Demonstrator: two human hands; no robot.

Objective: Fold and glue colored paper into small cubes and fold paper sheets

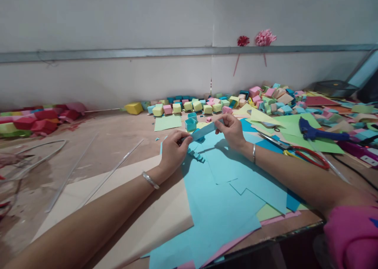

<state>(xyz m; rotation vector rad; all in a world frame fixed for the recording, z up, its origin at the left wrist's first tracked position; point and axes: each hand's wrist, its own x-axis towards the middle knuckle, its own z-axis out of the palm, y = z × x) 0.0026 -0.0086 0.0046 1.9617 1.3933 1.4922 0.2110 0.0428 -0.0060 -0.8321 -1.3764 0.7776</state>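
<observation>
My left hand (175,150) and my right hand (230,131) pinch the two ends of a light blue paper strip (208,129), stretched slanting between them above the table. Beneath it lie overlapping light blue paper sheets (220,164) with cut edges. Small blue paper scraps (196,155) rest just under the strip. Beyond my hands stands an open blue paper box (190,123), near a pale green paper piece (168,123). Scissors with red and yellow handles (307,153) lie to the right of my right wrist.
A blue glue gun (319,133) and its cord lie at the right. Coloured paper cubes (177,108) line the wall, heaped higher (276,99) at right. Red paper boxes (44,119) sit far left. Clear glue sticks (115,168) and a beige sheet (153,210) lie at left. Another person's hand (13,159) shows at the left edge.
</observation>
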